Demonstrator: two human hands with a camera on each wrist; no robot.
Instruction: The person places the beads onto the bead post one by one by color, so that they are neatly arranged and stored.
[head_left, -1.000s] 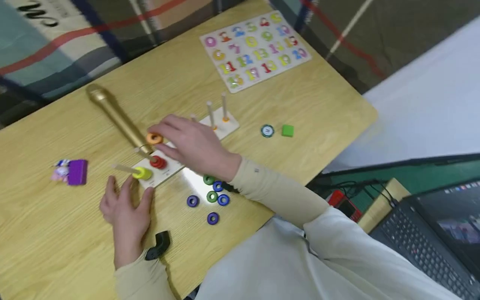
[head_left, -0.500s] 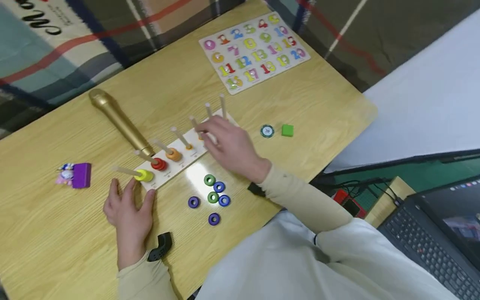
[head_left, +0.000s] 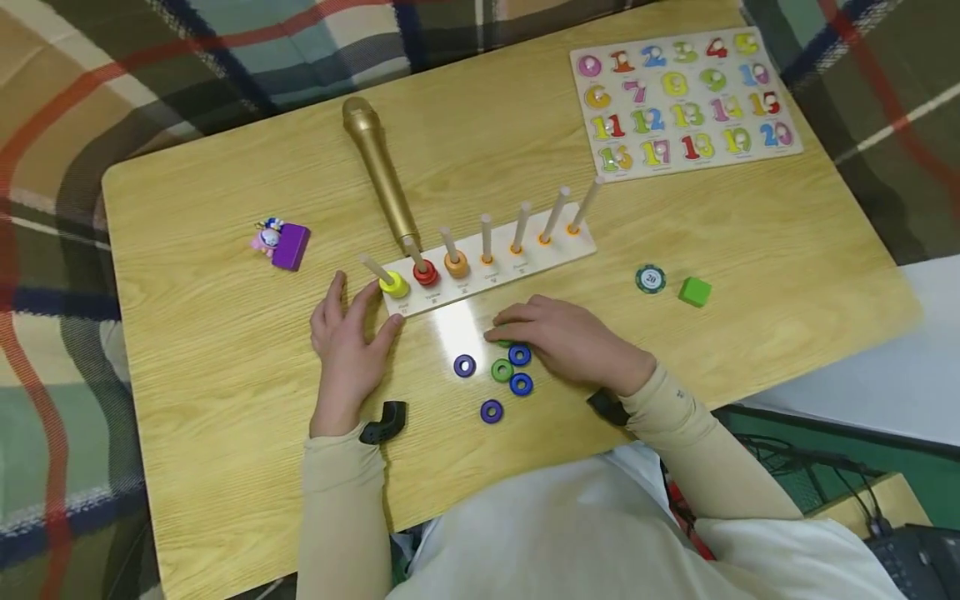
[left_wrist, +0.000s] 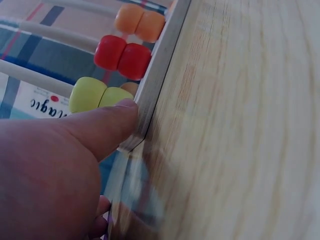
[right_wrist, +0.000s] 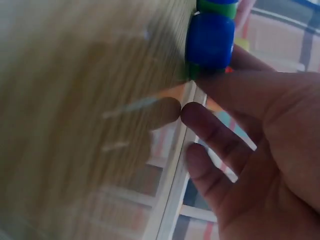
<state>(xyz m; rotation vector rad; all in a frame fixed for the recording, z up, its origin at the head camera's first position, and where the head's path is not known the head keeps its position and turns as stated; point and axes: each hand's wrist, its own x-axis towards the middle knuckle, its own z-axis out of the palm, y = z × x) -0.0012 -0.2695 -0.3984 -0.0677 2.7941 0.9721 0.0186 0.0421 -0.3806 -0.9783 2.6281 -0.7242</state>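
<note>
A pale wooden peg board (head_left: pixel 480 279) with upright pegs lies across the table's middle. Yellow rings (head_left: pixel 394 285), red rings (head_left: pixel 425 272) and orange rings (head_left: pixel 456 265) sit on its first three pegs. My left hand (head_left: pixel 348 354) is spread at the board's left end, its thumb (left_wrist: pixel 112 122) pressing the edge beside the yellow rings. My right hand (head_left: pixel 577 337) is over a loose green ring (head_left: pixel 506 342), mostly covering it; whether finger and thumb pinch it is hidden. Close by lie another green ring (head_left: pixel 502 370), blue rings (head_left: pixel 521 384) and purple rings (head_left: pixel 491 411).
Behind the board rests a gold microphone (head_left: pixel 382 171), its end close to the pegs. A number puzzle board (head_left: pixel 682 104) lies far right. Nearer are a poker chip (head_left: pixel 650 279) and a green block (head_left: pixel 695 292). Left stands a purple block with a small figurine (head_left: pixel 291 247).
The right hand put the orange ring on the third peg, let go, and came back to the loose green ring. The left hand stayed at the board's end. The head view turned and shifted.
</note>
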